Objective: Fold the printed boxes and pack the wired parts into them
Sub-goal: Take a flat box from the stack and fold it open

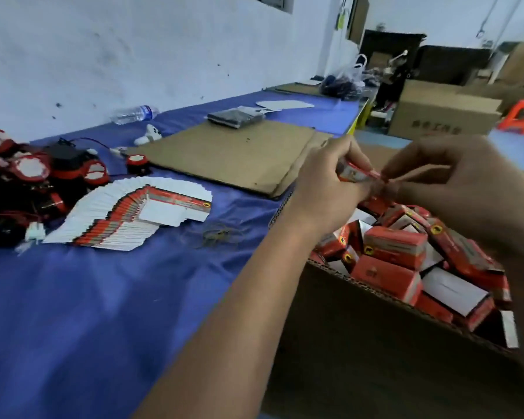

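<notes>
Both hands pinch one small printed box (356, 173) above the carton (375, 313) of finished boxes: left hand (330, 189) grips its body, right hand (454, 182) works the end. Step appears to be closing the flap; next, tuck it fully and drop the box in the carton.

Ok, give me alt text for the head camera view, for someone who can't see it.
Both hands, left and right, hold a small red box over a carton full of boxes. On the blue table lie flat boxes and wired parts.

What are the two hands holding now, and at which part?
Both hold one small printed box above the carton: the left hand grips its left end, the right hand pinches its right end.
</notes>
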`<state>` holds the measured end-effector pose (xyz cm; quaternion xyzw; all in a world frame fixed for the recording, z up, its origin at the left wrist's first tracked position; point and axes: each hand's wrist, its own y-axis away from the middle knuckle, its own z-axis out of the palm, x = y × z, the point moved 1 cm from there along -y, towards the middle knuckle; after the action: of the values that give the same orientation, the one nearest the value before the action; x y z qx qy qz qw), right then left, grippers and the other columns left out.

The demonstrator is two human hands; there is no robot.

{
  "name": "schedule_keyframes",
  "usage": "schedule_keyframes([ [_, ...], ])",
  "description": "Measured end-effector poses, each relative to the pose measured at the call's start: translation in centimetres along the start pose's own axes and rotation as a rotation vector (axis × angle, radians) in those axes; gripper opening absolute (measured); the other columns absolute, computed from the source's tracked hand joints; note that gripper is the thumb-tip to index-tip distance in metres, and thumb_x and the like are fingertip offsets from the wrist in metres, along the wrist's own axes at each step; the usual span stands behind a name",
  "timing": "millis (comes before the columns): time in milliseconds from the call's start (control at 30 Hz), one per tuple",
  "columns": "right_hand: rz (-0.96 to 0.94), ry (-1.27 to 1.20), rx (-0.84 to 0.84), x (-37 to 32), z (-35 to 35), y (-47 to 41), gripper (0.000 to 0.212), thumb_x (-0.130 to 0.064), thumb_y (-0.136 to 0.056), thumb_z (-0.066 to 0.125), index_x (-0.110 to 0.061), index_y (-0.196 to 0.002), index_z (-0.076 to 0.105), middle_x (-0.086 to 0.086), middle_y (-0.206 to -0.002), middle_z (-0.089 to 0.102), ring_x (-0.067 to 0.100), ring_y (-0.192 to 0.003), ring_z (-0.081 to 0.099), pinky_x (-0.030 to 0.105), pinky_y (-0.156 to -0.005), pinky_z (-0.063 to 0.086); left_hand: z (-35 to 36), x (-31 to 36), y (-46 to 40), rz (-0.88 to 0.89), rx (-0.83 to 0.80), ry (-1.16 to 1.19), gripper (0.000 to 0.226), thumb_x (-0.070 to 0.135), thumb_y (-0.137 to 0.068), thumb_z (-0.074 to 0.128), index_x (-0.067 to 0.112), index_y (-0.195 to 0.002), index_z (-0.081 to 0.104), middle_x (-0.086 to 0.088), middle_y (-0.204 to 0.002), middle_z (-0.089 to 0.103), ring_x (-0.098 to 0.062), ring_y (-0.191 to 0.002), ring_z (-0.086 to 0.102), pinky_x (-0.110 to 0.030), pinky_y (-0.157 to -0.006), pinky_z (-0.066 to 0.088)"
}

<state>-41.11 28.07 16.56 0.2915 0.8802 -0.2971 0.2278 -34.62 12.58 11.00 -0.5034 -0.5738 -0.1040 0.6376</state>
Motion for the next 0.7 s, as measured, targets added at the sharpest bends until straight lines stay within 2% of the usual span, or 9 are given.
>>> schedule_keyframes([
  [100,0.063,0.257,0.012,1.4,0.1,0.1,0.017,-0.024,-0.092,0.069,-0.039,-0.095,0.075,-0.014,-0.084,0.070,0.001,-0.076,0.062,0.019,-0.060,0.042,2.6,-0.8,-0.8,-0.162,-0.128,-0.001,0.027,-0.005,-0.079,0.079,0.014,-0.077,0.060,-0.018,-0.093,0.070,-0.033,-0.086,0.067,-0.055,-0.079,0.059],
  [167,0.121,0.541,-0.170,2.0,1.1,-0.3,0.020,-0.022,-0.098,0.058,-0.026,-0.103,0.076,-0.003,-0.083,0.067,0.010,-0.071,0.059,0.026,-0.053,0.044,4.0,-1.7,-0.7,-0.237,-0.311,-0.128,0.018,0.004,-0.078,0.082,0.005,-0.086,0.066,-0.028,-0.103,0.069,-0.033,-0.094,0.066,-0.056,-0.089,0.055],
  [267,0.124,0.851,-0.586,2.5,3.2,-0.5,0.027,-0.019,-0.103,0.047,-0.013,-0.105,0.073,0.005,-0.095,0.069,0.022,-0.085,0.066,0.040,-0.077,0.058,4.5,-2.8,-0.4,-0.242,-0.511,-0.662,0.019,0.020,-0.085,0.081,0.032,-0.078,0.068,-0.011,-0.133,0.056,-0.042,-0.134,0.043,-0.050,-0.115,0.035],
  [333,0.098,0.852,-0.653,2.4,3.7,-0.5,0.027,-0.019,-0.105,0.044,-0.014,-0.109,0.070,0.006,-0.098,0.068,0.022,-0.086,0.066,0.042,-0.082,0.058,4.3,-2.8,-0.7,-0.189,-0.519,-0.840,0.016,0.022,-0.091,0.076,0.036,-0.088,0.070,-0.003,-0.136,0.055,-0.033,-0.138,0.037,-0.038,-0.111,0.029],
  [367,0.096,0.840,-0.643,2.3,3.8,-0.4,0.027,-0.021,-0.105,0.043,-0.015,-0.112,0.068,0.005,-0.097,0.067,0.021,-0.084,0.065,0.041,-0.080,0.058,4.3,-2.7,-0.9,-0.149,-0.533,-0.885,0.016,0.023,-0.093,0.073,0.035,-0.103,0.073,-0.003,-0.135,0.057,-0.030,-0.135,0.041,-0.034,-0.102,0.031],
  [433,0.118,0.832,-0.637,2.2,3.9,-0.5,0.028,-0.023,-0.105,0.044,-0.017,-0.113,0.070,0.003,-0.095,0.067,0.019,-0.083,0.065,0.038,-0.078,0.058,4.2,-2.5,-0.8,-0.103,-0.576,-0.921,0.027,0.025,-0.094,0.071,0.032,-0.120,0.072,-0.005,-0.132,0.059,-0.028,-0.131,0.048,-0.032,-0.104,0.035],
  [533,0.157,0.801,-0.573,2.2,3.8,-0.7,0.027,-0.026,-0.105,0.046,-0.019,-0.110,0.071,0.002,-0.095,0.068,0.018,-0.084,0.066,0.037,-0.078,0.059,2.4,-1.4,-0.4,-0.120,-0.526,-0.813,0.028,0.024,-0.096,0.070,0.035,-0.121,0.074,-0.008,-0.134,0.057,-0.029,-0.127,0.051,-0.037,-0.109,0.044],
  [633,0.120,0.644,-0.225,0.1,4.2,-0.7,0.019,-0.028,-0.101,0.053,-0.024,-0.106,0.070,0.003,-0.087,0.067,0.021,-0.075,0.064,0.041,-0.067,0.059,-1.2,-0.2,0.2,-0.055,-0.254,-0.542,0.016,0.015,-0.091,0.074,0.023,-0.105,0.080,0.001,-0.110,0.072,-0.018,-0.103,0.064,-0.035,-0.094,0.053],
  [700,-0.012,0.373,0.041,-2.8,5.7,-0.1,0.017,-0.025,-0.098,0.058,-0.026,-0.107,0.073,0.002,-0.093,0.070,0.022,-0.082,0.066,0.044,-0.072,0.060,-3.9,-0.3,1.3,-0.016,0.036,-0.418,0.012,0.010,-0.087,0.074,0.020,-0.093,0.078,0.002,-0.100,0.074,-0.014,-0.096,0.067,-0.030,-0.085,0.053],
])
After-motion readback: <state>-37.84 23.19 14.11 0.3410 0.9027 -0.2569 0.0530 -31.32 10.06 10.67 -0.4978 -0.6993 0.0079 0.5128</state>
